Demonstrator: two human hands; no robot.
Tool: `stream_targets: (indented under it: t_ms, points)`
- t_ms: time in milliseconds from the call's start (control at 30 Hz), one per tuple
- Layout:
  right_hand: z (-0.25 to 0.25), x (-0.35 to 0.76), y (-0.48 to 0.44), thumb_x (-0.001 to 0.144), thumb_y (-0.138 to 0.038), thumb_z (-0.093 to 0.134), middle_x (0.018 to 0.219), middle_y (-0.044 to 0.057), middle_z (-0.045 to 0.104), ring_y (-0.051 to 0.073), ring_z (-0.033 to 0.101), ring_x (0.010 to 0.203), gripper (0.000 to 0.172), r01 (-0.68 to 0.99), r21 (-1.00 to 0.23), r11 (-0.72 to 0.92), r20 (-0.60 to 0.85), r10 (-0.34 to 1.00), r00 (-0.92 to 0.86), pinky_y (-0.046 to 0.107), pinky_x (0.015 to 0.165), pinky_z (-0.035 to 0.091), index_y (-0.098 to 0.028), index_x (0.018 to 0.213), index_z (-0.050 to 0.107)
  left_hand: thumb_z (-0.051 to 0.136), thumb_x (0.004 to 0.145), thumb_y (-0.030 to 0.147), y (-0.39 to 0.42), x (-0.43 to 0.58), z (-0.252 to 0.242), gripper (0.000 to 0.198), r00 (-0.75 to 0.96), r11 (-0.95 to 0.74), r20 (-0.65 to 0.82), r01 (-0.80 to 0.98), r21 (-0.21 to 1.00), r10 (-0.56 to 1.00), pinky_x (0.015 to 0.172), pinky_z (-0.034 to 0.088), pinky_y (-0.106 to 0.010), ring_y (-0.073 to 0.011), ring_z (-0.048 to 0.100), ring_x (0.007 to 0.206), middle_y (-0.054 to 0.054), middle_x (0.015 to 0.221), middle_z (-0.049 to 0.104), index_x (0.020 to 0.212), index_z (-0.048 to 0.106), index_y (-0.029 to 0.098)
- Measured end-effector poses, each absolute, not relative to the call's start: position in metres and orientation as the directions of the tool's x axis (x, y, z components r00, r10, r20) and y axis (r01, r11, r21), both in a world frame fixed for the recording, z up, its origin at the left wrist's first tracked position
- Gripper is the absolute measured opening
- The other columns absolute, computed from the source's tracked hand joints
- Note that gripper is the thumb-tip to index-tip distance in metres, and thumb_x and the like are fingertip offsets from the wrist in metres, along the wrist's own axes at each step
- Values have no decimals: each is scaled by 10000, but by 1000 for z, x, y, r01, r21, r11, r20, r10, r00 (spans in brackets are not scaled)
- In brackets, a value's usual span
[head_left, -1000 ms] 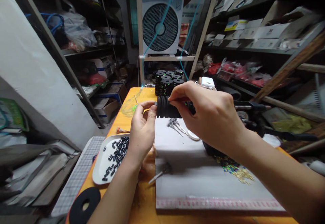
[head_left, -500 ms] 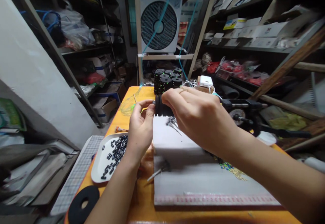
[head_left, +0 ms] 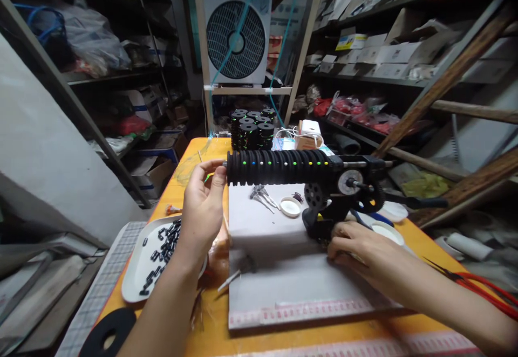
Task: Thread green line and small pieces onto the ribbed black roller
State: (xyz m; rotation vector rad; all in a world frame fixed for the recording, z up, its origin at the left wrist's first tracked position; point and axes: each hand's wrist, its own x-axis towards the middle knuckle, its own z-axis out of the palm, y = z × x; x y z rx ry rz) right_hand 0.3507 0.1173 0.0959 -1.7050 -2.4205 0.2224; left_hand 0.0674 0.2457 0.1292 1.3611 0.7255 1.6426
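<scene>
A row of black foam discs (head_left: 279, 168) lies level on a shaft in front of me, with small coloured dots along it. My left hand (head_left: 202, 200) pinches the shaft's left end between thumb and fingers. The discs' shaft runs into a black geared stand (head_left: 324, 214) on the right. Low beside the stand's foot is my right hand (head_left: 356, 246), its fingers curled down to the white board (head_left: 279, 281). Whatever lies under or between those fingertips is hidden.
A white tray (head_left: 129, 287) of small black tubes stands left, near a loose black disc (head_left: 91, 341). Pale-handled tools (head_left: 263, 200) and a round lid (head_left: 290, 206) lie behind the board's middle. Stacked black spools (head_left: 253, 133) stand at the back; red-handled scissors (head_left: 481, 287) are at right.
My right hand has left the discs and dropped down and right to the board, uncovering the dotted row and stand. My left hand still pinches the shaft end. The view has shifted right.
</scene>
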Motion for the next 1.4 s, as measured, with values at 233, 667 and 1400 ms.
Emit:
stream_targets:
  t_ms: [233,667,1400]
  points:
    - [95,340,115,988,-179,442,947,72,598,195,577,846,213,892,-304,334,62,942,-331,332,741,497,-204,863,613,664,900,400,246,68,129,256,-49,-454,456,-239,858,888,893,509,-318,-183,657,956,-37,985,673,1030,620,184]
    - [105,335,121,954,-205,534,881,47,627,174,618,772,183,874,-333,355,21,929,-369,285,682,483,-216,824,663,608,946,308,245,68,130,147,-26,-468,477,-248,848,878,866,502,-293,-172,654,975,-46,1019,690,1019,610,181]
    - [76,305,123,995,-190,488,975,85,631,221,634,909,238,814,-360,457,221,889,-401,339,774,539,-236,980,720,609,946,328,244,67,130,174,-26,-475,482,-232,849,876,876,496,-292,-171,649,967,-46,1017,680,1029,611,175]
